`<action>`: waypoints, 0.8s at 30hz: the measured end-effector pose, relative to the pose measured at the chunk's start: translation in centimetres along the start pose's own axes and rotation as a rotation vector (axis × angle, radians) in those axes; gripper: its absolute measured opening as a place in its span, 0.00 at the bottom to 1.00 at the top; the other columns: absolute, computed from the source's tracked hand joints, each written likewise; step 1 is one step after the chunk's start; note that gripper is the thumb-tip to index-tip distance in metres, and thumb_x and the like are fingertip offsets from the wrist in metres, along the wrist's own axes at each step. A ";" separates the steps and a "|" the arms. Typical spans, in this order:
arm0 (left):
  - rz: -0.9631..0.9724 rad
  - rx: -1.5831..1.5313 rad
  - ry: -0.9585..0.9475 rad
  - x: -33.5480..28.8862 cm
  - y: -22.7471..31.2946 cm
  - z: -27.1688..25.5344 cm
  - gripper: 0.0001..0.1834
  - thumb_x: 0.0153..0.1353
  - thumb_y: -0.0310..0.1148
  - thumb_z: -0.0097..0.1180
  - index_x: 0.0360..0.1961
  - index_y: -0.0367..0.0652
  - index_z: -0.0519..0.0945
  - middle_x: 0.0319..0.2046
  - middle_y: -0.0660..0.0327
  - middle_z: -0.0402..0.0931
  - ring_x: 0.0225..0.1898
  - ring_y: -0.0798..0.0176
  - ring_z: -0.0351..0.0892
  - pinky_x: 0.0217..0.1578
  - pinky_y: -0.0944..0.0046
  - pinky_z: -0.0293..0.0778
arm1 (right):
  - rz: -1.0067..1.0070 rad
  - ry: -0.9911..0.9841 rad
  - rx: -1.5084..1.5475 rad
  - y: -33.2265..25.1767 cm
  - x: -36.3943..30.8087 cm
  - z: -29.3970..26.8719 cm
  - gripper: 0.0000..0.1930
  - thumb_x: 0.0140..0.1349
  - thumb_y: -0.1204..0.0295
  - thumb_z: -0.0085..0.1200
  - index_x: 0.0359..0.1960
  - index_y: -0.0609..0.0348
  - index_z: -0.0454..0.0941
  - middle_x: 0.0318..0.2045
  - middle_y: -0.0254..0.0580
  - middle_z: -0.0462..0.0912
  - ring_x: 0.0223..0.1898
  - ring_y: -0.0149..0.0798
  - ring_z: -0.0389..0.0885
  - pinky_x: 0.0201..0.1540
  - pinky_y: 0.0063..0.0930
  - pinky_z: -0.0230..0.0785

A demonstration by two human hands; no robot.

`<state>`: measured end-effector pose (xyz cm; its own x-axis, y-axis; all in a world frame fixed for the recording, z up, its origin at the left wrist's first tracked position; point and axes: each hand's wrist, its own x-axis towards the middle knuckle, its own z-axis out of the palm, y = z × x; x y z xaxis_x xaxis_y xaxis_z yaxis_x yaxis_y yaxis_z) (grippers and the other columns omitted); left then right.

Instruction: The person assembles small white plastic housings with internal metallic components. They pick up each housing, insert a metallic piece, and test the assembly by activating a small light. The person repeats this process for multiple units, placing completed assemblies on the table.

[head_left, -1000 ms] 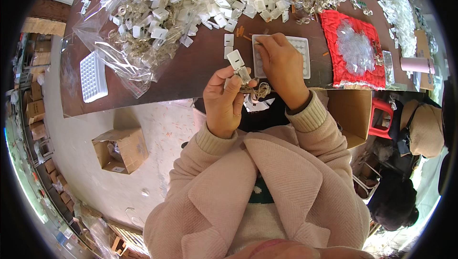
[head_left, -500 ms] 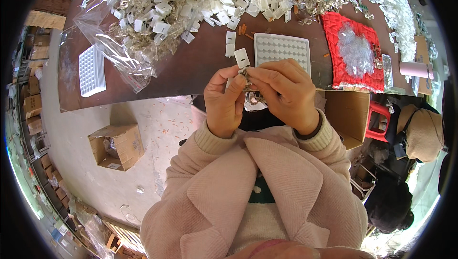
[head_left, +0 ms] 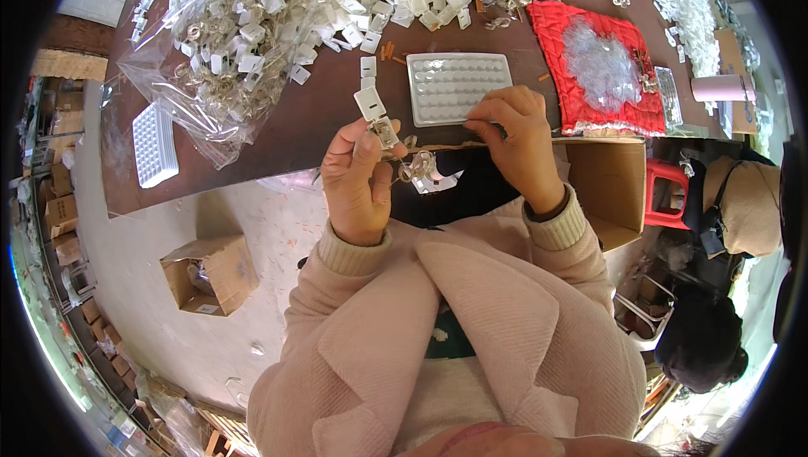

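Observation:
My left hand (head_left: 358, 179) is closed on a small white plastic piece with a slot (head_left: 369, 104), its lid-like part tipped up above my fingertips. Metal rings and clear bits (head_left: 418, 166) hang beside those fingers, over the table's front edge. My right hand (head_left: 516, 137) is apart from it, thumb and forefinger pinched together at the lower right of a white tray with rows of round hollows (head_left: 459, 91). Whatever lies between those fingertips is too small to make out. More white pieces (head_left: 368, 70) lie on the table just beyond my left hand.
A large heap of white pieces and metal rings (head_left: 252, 45) covers the back of the brown table (head_left: 311, 112), partly under clear plastic film. Stacked white trays (head_left: 154, 146) stand left. Clear bits lie on a red cloth (head_left: 551, 53) at right. Cardboard boxes (head_left: 210, 273) sit below.
My hands have parted: the left moved left with the white piece, the right came off it and now sits by the tray. The view has shifted slightly.

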<state>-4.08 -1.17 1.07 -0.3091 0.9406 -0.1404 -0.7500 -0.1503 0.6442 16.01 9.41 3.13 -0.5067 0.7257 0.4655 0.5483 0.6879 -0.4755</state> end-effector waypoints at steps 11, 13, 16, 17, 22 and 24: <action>-0.004 -0.008 -0.063 -0.6 -0.6 1.6 0.12 0.70 0.31 0.58 0.50 0.37 0.79 0.45 0.51 0.84 0.34 0.70 0.84 0.12 0.80 0.59 | 0.305 0.051 0.536 1.2 -6.9 -13.0 0.09 0.54 0.88 0.59 0.33 0.64 0.76 0.35 0.45 0.80 0.39 0.38 0.78 0.45 0.29 0.70; -0.031 0.022 -0.021 -0.5 -1.1 2.1 0.11 0.72 0.32 0.55 0.48 0.35 0.78 0.41 0.49 0.84 0.21 0.75 0.72 0.12 0.82 0.56 | 0.430 -0.107 0.366 2.7 -10.6 -15.5 0.08 0.53 0.88 0.59 0.33 0.64 0.76 0.36 0.44 0.80 0.38 0.37 0.77 0.45 0.28 0.70; -0.068 0.046 0.025 -0.4 -1.9 2.6 0.11 0.73 0.32 0.53 0.46 0.33 0.78 0.36 0.49 0.83 0.13 0.79 0.61 0.11 0.82 0.54 | 0.595 -0.108 0.228 5.5 -16.6 -15.7 0.06 0.56 0.84 0.59 0.35 0.65 0.77 0.35 0.42 0.81 0.36 0.37 0.79 0.43 0.27 0.71; -0.084 0.039 -0.017 -0.3 -1.9 2.7 0.11 0.73 0.32 0.54 0.47 0.34 0.78 0.37 0.50 0.83 0.16 0.78 0.64 0.11 0.82 0.55 | 0.658 -0.116 0.188 6.5 -18.3 -15.2 0.06 0.56 0.84 0.59 0.35 0.66 0.78 0.34 0.42 0.81 0.36 0.37 0.80 0.43 0.28 0.72; -0.096 0.059 -0.015 -0.2 -2.0 2.7 0.11 0.73 0.32 0.54 0.49 0.34 0.78 0.39 0.50 0.83 0.20 0.76 0.68 0.11 0.82 0.56 | 0.752 -0.060 -0.064 9.0 -20.4 -10.4 0.07 0.58 0.81 0.60 0.39 0.63 0.81 0.34 0.46 0.83 0.32 0.43 0.83 0.38 0.32 0.75; -0.079 0.081 0.021 -0.4 -2.1 2.6 0.11 0.73 0.32 0.52 0.47 0.33 0.77 0.36 0.50 0.82 0.14 0.79 0.61 0.11 0.82 0.54 | 0.663 -0.001 -0.012 7.7 -17.9 -8.6 0.07 0.58 0.82 0.61 0.39 0.63 0.82 0.33 0.46 0.83 0.30 0.43 0.83 0.35 0.31 0.75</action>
<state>-0.87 -0.39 1.71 -0.2634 0.9420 -0.2080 -0.7229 -0.0500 0.6891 35.01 1.64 -2.43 -0.0596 0.9953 0.0765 0.7513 0.0951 -0.6531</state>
